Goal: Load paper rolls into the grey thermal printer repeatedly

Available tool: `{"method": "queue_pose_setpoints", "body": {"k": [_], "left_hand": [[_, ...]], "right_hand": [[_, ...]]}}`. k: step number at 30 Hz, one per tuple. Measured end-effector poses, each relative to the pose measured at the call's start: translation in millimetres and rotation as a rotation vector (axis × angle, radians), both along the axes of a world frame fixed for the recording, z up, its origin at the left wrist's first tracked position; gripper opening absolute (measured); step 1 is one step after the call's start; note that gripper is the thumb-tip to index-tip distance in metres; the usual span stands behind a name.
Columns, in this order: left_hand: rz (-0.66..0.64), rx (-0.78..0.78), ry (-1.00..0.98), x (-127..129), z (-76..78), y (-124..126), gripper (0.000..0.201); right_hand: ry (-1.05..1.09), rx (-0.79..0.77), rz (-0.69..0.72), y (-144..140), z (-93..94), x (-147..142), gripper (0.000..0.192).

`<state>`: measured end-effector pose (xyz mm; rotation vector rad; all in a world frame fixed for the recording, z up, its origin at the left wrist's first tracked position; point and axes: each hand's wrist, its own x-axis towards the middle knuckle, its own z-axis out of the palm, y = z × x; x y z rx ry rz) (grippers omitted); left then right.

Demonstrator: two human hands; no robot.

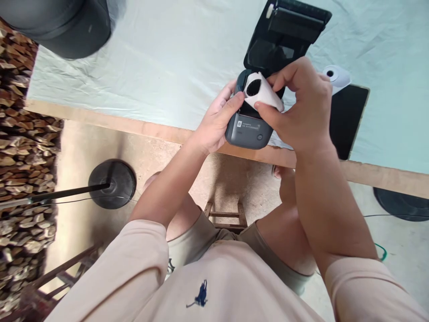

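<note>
A small dark grey label printer [246, 129] is at the table's front edge, its black lid [284, 33] swung up and back. My left hand [219, 114] grips the printer's left side, the thumb reaching to the roll. Between the thumb and fingers of my right hand [300, 105] is a white paper roll [264, 94] with a dark round core. The roll sits tilted at the printer's open compartment; whether it rests fully inside is hidden by my fingers.
Right of my right hand, another white roll [340, 77] lies by a flat black panel [348, 120]. A black container [67, 27] stands at the far left of the cloth-covered table [150, 67]. Below are a round stand base [112, 183] and stacked firewood [25, 179].
</note>
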<state>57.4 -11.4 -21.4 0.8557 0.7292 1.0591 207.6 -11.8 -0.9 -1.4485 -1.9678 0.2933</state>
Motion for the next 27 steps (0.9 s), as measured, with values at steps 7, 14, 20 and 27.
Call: {"method": "queue_pose_setpoints", "body": {"k": [7, 14, 20, 27], "left_hand": [[-0.047, 0.038, 0.033, -1.5, -2.7, 1.2, 0.028], [-0.024, 0.014, -0.089, -1.7, -6.0, 1.8, 0.023], [-0.013, 0.014, -0.118, -3.6, -6.9, 1.0, 0.018], [-0.027, 0.0, 0.062, -3.5, -2.7, -4.4, 0.059]], "right_hand": [[-0.145, 0.112, -0.13, -2.6, 8.6, -0.5, 0.017], [-0.188, 0.016, -0.035, -2.5, 4.7, 1.7, 0.008], [-0.15, 0.056, 0.313, -13.0, 16.9, 1.2, 0.016], [0.218, 0.139, -0.03, -5.3, 21.2, 8.6, 0.029]]}}
